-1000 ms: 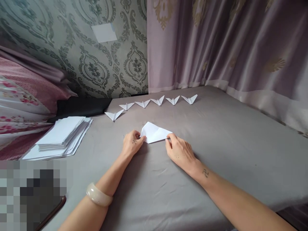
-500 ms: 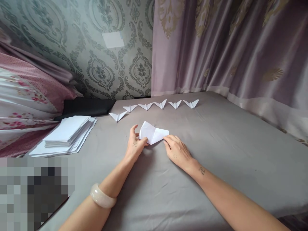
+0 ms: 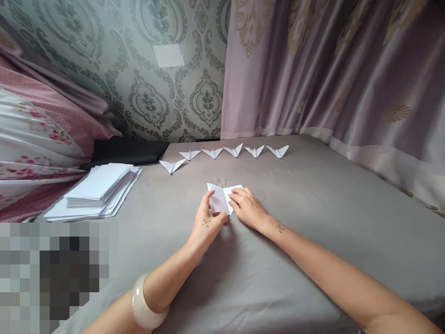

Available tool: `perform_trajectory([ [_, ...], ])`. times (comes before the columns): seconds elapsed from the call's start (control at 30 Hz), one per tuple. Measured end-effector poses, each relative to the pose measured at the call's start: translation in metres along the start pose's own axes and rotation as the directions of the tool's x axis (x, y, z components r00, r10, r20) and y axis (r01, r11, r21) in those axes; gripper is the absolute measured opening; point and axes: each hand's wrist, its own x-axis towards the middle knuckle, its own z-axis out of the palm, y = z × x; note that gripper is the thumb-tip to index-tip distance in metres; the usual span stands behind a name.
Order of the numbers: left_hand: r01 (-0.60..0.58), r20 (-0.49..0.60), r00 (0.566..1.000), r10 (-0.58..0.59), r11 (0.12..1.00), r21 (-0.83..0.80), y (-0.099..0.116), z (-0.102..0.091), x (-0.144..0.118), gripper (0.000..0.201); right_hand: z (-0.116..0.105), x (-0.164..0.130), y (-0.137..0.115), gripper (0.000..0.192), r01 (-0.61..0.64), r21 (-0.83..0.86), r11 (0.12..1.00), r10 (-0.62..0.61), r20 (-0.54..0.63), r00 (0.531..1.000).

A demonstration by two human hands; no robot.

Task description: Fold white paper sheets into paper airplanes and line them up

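Observation:
A folded sheet of white paper (image 3: 218,198) with a crease down its middle is between my two hands, just above the grey cloth. My left hand (image 3: 207,220) grips its left half, thumb at the lower edge and fingers at the left side. My right hand (image 3: 247,206) has its fingers on the right half, near the crease. Part of the sheet is hidden behind the right fingers. Beyond the hands stand several folded white paper planes (image 3: 233,150) in a row, with one plane (image 3: 172,166) nearer at the left end.
A stack of white paper (image 3: 99,183) lies at the left on the grey bedsheet (image 3: 313,222). Behind it is a black folded cloth (image 3: 128,152). A purple curtain (image 3: 264,69) hangs at the back right, and patterned wallpaper (image 3: 146,102) covers the wall.
My right hand has moved left onto the paper, closer to the crease. My left hand has shifted right and a little nearer to me, its fingers now over the left side.

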Motion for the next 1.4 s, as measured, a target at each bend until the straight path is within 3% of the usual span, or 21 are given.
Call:
perform_trajectory([
  [0.1,-0.065,0.044,0.997,0.057,0.975,0.214,0.0,-0.003,-0.001,0.068,0.005,0.007,0.003,0.026,0.045,0.015,0.999,-0.045,-0.02,0.999],
  [0.2,-0.201,0.066,0.979,0.192,0.867,0.456,-0.002,-0.009,0.003,0.055,0.008,0.014,0.006,0.026,0.08,0.052,0.995,-0.079,-0.024,0.997],
  [0.33,-0.291,0.069,0.935,0.347,0.644,0.707,-0.01,-0.02,0.014,0.049,0.006,0.022,0.011,0.028,0.064,0.142,0.988,-0.057,-0.059,0.997],
  [0.47,-0.303,0.148,0.908,0.391,0.37,0.879,-0.008,-0.023,0.016,0.042,0.003,0.028,0.015,0.027,0.061,0.19,0.98,-0.039,-0.116,0.993],
  [0.6,-0.296,0.25,0.899,0.36,0.075,0.952,0.003,-0.015,0.004,0.031,0.003,0.03,0.017,0.024,0.087,0.192,0.978,-0.063,-0.124,0.99],
  [0.73,-0.327,0.325,0.867,0.379,-0.061,0.943,0.007,-0.009,-0.002,0.027,0.006,0.026,0.019,0.022,0.099,0.168,0.981,-0.086,-0.084,0.993],
  [0.87,-0.544,0.522,0.76,0.387,-0.06,0.837,0.003,-0.015,0.007,0.025,0.004,0.018,0.024,0.024,0.172,0.152,0.973,-0.171,-0.021,0.985],
  [0.97,-0.719,0.682,0.665,0.304,0.016,0.695,0.0,-0.027,0.017,0.035,-0.001,0.011,0.032,0.027,0.264,0.182,0.947,-0.27,0.006,0.963],
  [1.03,-0.764,0.717,0.63,0.3,0.069,0.642,0.0,-0.033,0.023,0.04,-0.004,0.007,0.037,0.027,0.302,0.226,0.926,-0.31,-0.004,0.951],
  [1.23,-0.777,0.698,0.628,0.343,0.241,0.581,0.002,-0.04,0.032,0.031,-0.009,-0.001,0.046,0.026,0.36,0.295,0.885,-0.364,-0.042,0.93],
  [1.4,-0.692,0.597,0.722,0.35,0.364,0.623,0.006,-0.036,0.036,0.033,-0.017,-0.009,0.05,0.032,0.395,0.271,0.878,-0.414,0.014,0.91],
])
